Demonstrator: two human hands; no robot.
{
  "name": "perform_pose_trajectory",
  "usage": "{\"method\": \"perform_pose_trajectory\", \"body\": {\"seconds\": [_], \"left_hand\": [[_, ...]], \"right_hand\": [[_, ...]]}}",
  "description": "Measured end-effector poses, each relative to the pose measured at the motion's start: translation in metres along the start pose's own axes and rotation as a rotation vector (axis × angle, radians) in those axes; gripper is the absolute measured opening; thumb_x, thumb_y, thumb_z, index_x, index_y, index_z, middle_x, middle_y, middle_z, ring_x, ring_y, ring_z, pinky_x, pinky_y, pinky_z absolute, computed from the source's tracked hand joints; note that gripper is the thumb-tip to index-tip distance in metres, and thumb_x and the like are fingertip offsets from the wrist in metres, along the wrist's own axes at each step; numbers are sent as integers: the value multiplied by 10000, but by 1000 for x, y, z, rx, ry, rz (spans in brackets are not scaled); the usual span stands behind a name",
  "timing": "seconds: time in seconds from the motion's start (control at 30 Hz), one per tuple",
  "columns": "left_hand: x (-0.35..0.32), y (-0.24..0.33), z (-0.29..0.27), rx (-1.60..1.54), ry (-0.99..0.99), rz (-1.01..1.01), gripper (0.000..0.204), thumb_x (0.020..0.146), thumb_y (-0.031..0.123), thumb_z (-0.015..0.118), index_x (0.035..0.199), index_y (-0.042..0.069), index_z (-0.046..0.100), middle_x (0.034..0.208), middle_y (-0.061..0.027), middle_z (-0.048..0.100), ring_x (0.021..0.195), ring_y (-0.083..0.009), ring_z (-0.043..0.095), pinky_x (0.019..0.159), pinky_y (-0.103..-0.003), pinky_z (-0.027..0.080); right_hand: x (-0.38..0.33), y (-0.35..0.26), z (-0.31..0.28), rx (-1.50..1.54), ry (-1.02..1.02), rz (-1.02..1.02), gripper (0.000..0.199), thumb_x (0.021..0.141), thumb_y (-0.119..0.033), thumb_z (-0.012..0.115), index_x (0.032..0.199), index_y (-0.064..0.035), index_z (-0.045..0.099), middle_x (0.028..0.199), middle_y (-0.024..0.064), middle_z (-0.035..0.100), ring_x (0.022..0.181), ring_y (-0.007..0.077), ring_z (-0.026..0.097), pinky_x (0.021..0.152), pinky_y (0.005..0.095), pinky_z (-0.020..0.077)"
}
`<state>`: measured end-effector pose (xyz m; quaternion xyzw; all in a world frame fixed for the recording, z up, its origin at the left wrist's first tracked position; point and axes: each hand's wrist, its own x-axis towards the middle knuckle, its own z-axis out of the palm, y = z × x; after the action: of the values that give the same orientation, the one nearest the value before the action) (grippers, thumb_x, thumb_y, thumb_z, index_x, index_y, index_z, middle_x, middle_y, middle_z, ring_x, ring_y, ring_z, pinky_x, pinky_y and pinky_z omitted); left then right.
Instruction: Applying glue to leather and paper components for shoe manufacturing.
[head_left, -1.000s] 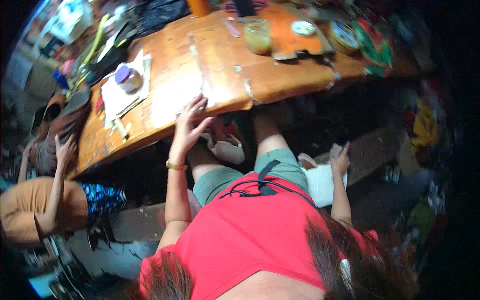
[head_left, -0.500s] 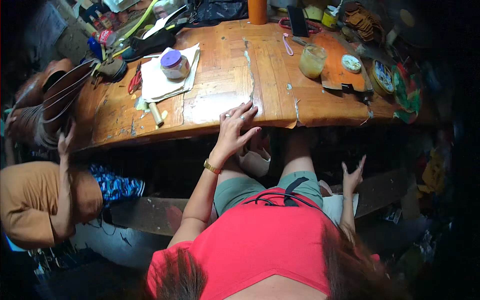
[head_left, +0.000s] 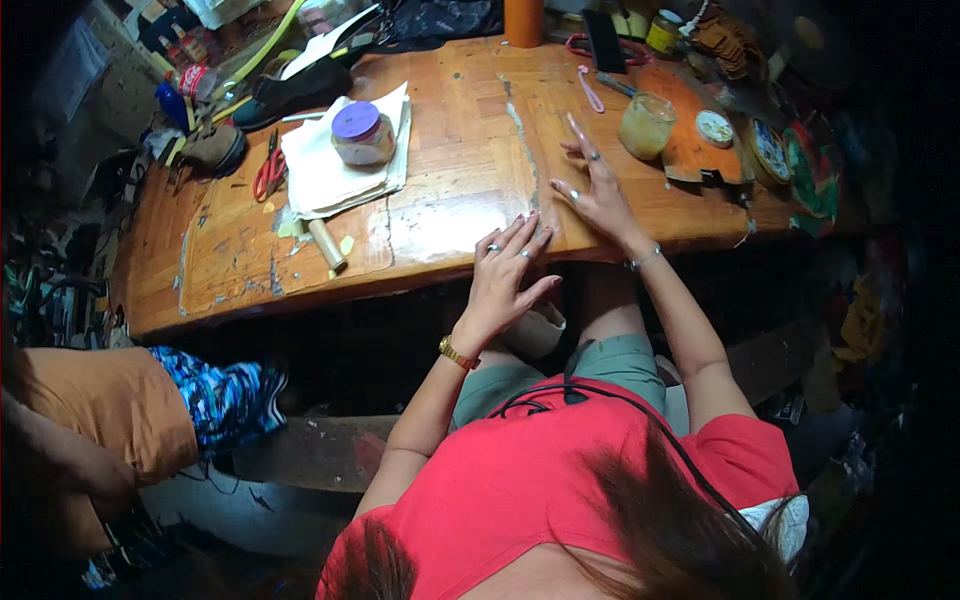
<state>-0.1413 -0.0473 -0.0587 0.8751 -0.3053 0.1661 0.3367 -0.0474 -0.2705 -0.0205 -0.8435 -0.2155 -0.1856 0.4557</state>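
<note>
Scuffed brown-wood table (head_left: pixel 455 120), long axis crosswise | my left hand (head_left: pixel 498 282) open at its edge | right hand (head_left: pixel 603 203) open over it

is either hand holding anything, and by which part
Nothing is held: the left hand is empty at the edge of the table, and the right hand is open, empty too.

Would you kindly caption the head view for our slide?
Left hand at the edge of a wooden table, right hand near a glass jar.
</note>
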Motion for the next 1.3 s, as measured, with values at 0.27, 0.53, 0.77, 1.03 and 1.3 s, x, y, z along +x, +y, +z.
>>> {"method": "perform_pose_trajectory", "body": {"seconds": [0.27, 0.53, 0.77, 1.03, 1.3], "left_hand": [[-17, -12, -52, -566, -122, -53, 481, 939, 186, 744, 1391, 59, 639, 1309, -106, 714, 1305, -241, 615, 1191, -468, 357], [-146, -10, -106, -719, 247, -609, 415, 988, 32, 668, 1401, 40, 626, 1262, -102, 722, 1172, -139, 653, 1010, -295, 523], [-333, 20, -89, -342, 542, -1166, 394, 990, 102, 687, 1372, 23, 638, 1187, -96, 732, 1085, -137, 682, 962, -284, 546], [-393, 98, -5, 285, 139, -1242, 841, 746, 400, 876, 1469, 114, 555, 1554, -211, 457, 1439, -405, 421, 1160, -528, 367], [-381, 111, 22, 504, -28, -1115, 1007, 749, 465, 850, 1596, 179, 386, 1678, -196, 272, 1538, -427, 264, 1207, -568, 256]], "right_hand": [[29, -2, 60, 306, -131, 131, 849, 888, -145, 805, 1611, -166, 360, 1246, 191, 681, 1181, 284, 672, 1035, 417, 531], [7, -39, 107, 232, -299, -101, 683, 904, -163, 774, 1525, -93, 497, 1226, 154, 691, 1161, 264, 662, 1026, 374, 527], [11, -31, 112, 168, -311, -231, 660, 913, -201, 783, 1512, -103, 525, 1268, 201, 682, 1169, 298, 666, 1012, 392, 527], [13, -25, 112, 150, -313, -292, 646, 909, -227, 789, 1491, -86, 547, 1264, 219, 690, 1183, 307, 670, 1022, 400, 520], [19, -16, 117, 39, -271, -359, 621, 894, -306, 791, 1433, -67, 596, 1229, 225, 711, 1181, 343, 675, 1039, 404, 505]]}}
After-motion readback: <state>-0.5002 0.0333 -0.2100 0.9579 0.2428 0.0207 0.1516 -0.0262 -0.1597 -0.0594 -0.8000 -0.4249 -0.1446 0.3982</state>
